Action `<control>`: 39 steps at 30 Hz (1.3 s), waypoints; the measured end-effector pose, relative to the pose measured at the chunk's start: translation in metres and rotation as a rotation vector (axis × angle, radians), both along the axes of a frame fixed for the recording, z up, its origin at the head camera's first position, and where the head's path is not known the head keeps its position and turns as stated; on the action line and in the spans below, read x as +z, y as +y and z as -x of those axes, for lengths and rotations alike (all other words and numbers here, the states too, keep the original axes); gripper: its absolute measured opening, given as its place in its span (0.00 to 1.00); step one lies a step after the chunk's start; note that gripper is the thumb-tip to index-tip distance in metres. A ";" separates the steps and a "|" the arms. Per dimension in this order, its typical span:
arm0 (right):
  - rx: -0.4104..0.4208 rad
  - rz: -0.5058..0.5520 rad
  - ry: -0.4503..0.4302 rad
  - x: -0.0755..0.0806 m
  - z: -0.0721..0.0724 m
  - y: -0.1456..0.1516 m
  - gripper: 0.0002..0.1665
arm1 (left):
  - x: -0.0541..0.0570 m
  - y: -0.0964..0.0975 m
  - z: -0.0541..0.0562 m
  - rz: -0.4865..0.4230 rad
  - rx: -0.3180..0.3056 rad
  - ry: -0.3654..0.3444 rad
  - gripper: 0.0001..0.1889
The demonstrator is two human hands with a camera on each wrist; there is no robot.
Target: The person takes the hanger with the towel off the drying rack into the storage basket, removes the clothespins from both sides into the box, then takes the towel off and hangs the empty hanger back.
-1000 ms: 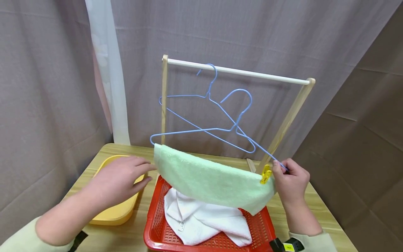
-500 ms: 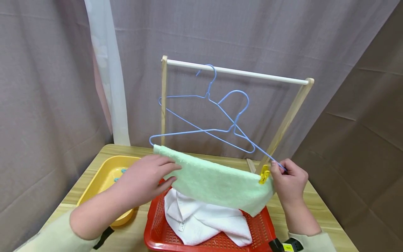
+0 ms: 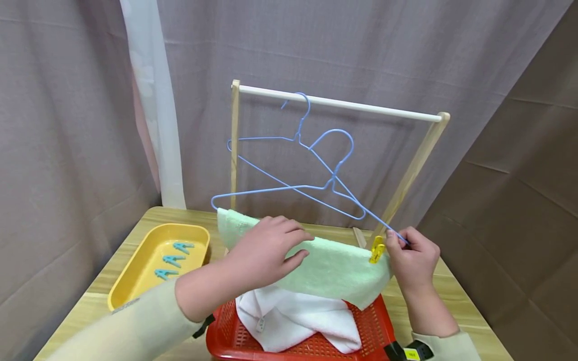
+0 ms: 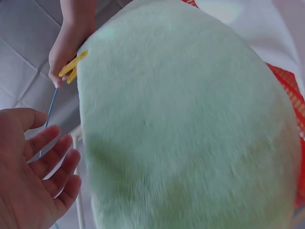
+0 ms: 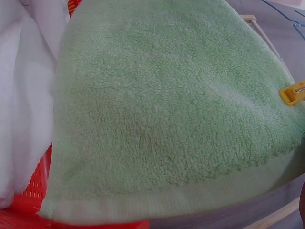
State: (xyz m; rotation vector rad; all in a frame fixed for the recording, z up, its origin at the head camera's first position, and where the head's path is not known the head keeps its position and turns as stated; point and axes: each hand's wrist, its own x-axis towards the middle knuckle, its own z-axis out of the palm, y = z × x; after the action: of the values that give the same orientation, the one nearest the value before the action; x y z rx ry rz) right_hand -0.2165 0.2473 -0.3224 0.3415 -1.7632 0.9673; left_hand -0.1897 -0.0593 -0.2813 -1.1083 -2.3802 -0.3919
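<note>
A light green towel [image 3: 334, 271] hangs folded over the lower bar of a blue wire hanger [image 3: 271, 189]. Near its right end a yellow clothespin [image 3: 377, 249] clips the towel's top edge. My right hand [image 3: 414, 256] pinches the hanger's right corner, just beside the clothespin. In front of the towel my left hand [image 3: 271, 250] hovers with loosely spread fingers, holding nothing. The left wrist view shows the left hand [image 4: 38, 171] palm up beside the towel [image 4: 190, 114], fingers relaxed. From the right wrist, the towel [image 5: 167, 105] fills most of the view.
Below the towel stands a red perforated basket [image 3: 377, 331] with white towels [image 3: 298, 316] in it. A yellow tray [image 3: 122, 286] holds several teal clothespins [image 3: 173, 259]. Behind, a rack with a white rail [image 3: 361, 105] carries another blue hanger [image 3: 266, 137].
My left hand has moved right from the tray side to in front of the towel, uncovering the teal clothespins. The right hand and held hanger have shifted slightly left.
</note>
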 end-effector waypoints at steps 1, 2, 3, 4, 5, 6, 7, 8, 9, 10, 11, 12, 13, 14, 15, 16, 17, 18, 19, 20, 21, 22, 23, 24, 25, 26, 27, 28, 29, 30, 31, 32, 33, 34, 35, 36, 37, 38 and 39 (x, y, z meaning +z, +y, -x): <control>0.003 -0.001 -0.001 -0.001 0.000 0.000 0.18 | 0.000 0.005 0.002 -0.001 0.000 -0.002 0.13; 0.005 0.000 -0.002 -0.001 0.001 0.000 0.18 | 0.000 0.009 0.003 0.001 0.001 -0.002 0.13; 0.007 -0.001 -0.004 -0.002 0.002 0.001 0.18 | 0.000 0.014 0.005 0.005 0.001 0.000 0.13; 0.009 -0.001 -0.004 -0.003 0.002 0.001 0.18 | 0.000 0.019 0.006 0.013 0.001 0.002 0.13; 0.010 -0.005 -0.006 -0.004 0.003 0.002 0.18 | 0.000 0.024 0.008 0.022 0.004 0.003 0.13; 0.009 -0.009 -0.009 -0.004 0.003 0.002 0.18 | 0.000 0.029 0.009 0.030 0.004 0.005 0.13; 0.008 -0.012 -0.008 -0.004 0.003 0.002 0.18 | 0.000 0.033 0.010 0.040 0.005 0.004 0.13; 0.004 -0.013 -0.007 -0.004 0.003 0.002 0.18 | 0.000 0.038 0.011 0.049 0.005 0.002 0.14; 0.001 -0.016 -0.005 -0.003 0.003 0.001 0.18 | 0.000 0.043 0.012 0.056 0.005 -0.003 0.14; -0.003 -0.019 -0.004 -0.002 0.002 0.000 0.18 | 0.000 0.047 0.013 0.062 0.006 -0.008 0.14; -0.007 -0.022 -0.005 0.000 0.001 -0.002 0.18 | -0.001 0.052 0.014 0.067 0.007 -0.017 0.14; -0.011 -0.024 -0.004 0.002 -0.001 -0.005 0.17 | -0.002 0.056 0.015 0.072 0.006 -0.024 0.15; -0.013 -0.025 -0.002 0.005 -0.003 -0.008 0.17 | -0.002 0.060 0.016 0.078 0.005 -0.030 0.15; -0.013 -0.025 -0.001 0.008 -0.006 -0.011 0.17 | -0.003 0.064 0.016 0.084 0.003 -0.034 0.15; -0.012 -0.029 -0.003 0.010 -0.008 -0.013 0.17 | -0.004 0.068 0.017 0.090 0.003 -0.041 0.16; -0.012 -0.031 -0.004 0.012 -0.009 -0.015 0.17 | -0.005 0.072 0.018 0.094 0.001 -0.043 0.16; -0.011 -0.031 -0.004 0.014 -0.011 -0.016 0.17 | -0.006 0.076 0.018 0.099 0.000 -0.048 0.16; -0.012 -0.034 -0.004 0.015 -0.011 -0.017 0.17 | -0.008 0.079 0.019 0.100 -0.002 -0.052 0.17; -0.012 -0.035 -0.002 0.015 -0.012 -0.017 0.17 | -0.009 0.083 0.020 0.100 -0.002 -0.057 0.17; -0.010 -0.036 0.001 0.015 -0.011 -0.017 0.17 | -0.010 0.086 0.020 0.098 -0.003 -0.063 0.18; -0.012 -0.038 0.004 0.015 -0.011 -0.017 0.17 | -0.011 0.088 0.021 0.094 -0.002 -0.069 0.18; -0.012 -0.039 0.008 0.015 -0.011 -0.017 0.17 | -0.011 0.091 0.021 0.089 -0.002 -0.074 0.19; -0.009 -0.039 0.014 0.015 -0.010 -0.017 0.17 | -0.012 0.094 0.021 0.082 0.000 -0.082 0.19; -0.004 -0.039 0.020 0.014 -0.010 -0.017 0.17 | -0.012 0.096 0.022 0.074 0.002 -0.092 0.19; 0.003 -0.038 0.027 0.014 -0.009 -0.016 0.17 | -0.012 0.098 0.021 0.065 0.005 -0.105 0.20; 0.008 -0.038 0.032 0.014 -0.008 -0.016 0.17 | -0.011 0.100 0.021 0.055 0.007 -0.121 0.20; 0.014 -0.036 0.036 0.014 -0.007 -0.016 0.17 | -0.010 0.101 0.021 0.045 0.011 -0.140 0.21; 0.021 -0.034 0.039 0.014 -0.006 -0.016 0.17 | -0.010 0.103 0.021 0.034 0.013 -0.158 0.22; 0.026 -0.032 0.043 0.014 -0.006 -0.016 0.17 | -0.009 0.105 0.021 0.022 0.014 -0.178 0.23; 0.029 -0.033 0.045 0.013 -0.005 -0.015 0.17 | -0.008 0.107 0.021 0.011 0.016 -0.197 0.24; 0.031 -0.033 0.047 0.013 -0.004 -0.015 0.17 | -0.006 0.108 0.021 0.000 0.017 -0.214 0.24; 0.030 -0.033 0.048 0.013 -0.004 -0.015 0.17 | -0.005 0.110 0.021 -0.009 0.018 -0.227 0.25; 0.030 -0.033 0.049 0.013 -0.003 -0.014 0.17 | -0.004 0.112 0.022 -0.018 0.019 -0.239 0.25; 0.029 -0.034 0.049 0.013 -0.002 -0.014 0.17 | -0.003 0.113 0.022 -0.024 0.020 -0.250 0.25; 0.030 -0.034 0.049 0.012 -0.002 -0.013 0.17 | -0.002 0.115 0.022 -0.029 0.021 -0.261 0.24; 0.034 -0.034 0.049 0.012 -0.002 -0.013 0.17 | -0.002 0.116 0.023 -0.034 0.022 -0.270 0.24; 0.035 -0.035 0.050 0.011 -0.001 -0.013 0.17 | -0.001 0.117 0.023 -0.039 0.022 -0.277 0.23; 0.036 -0.035 0.050 0.011 -0.001 -0.012 0.17 | -0.001 0.118 0.023 -0.040 0.021 -0.280 0.23; 0.036 -0.035 0.050 0.010 -0.001 -0.012 0.17 | -0.001 0.120 0.023 -0.042 0.021 -0.282 0.22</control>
State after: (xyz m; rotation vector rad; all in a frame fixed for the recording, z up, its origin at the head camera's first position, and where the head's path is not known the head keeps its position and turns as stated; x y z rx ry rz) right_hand -0.2156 0.2353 -0.3120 0.4181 -1.7356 0.9462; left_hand -0.2130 0.0603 -0.2818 -1.0679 -2.6103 -0.6244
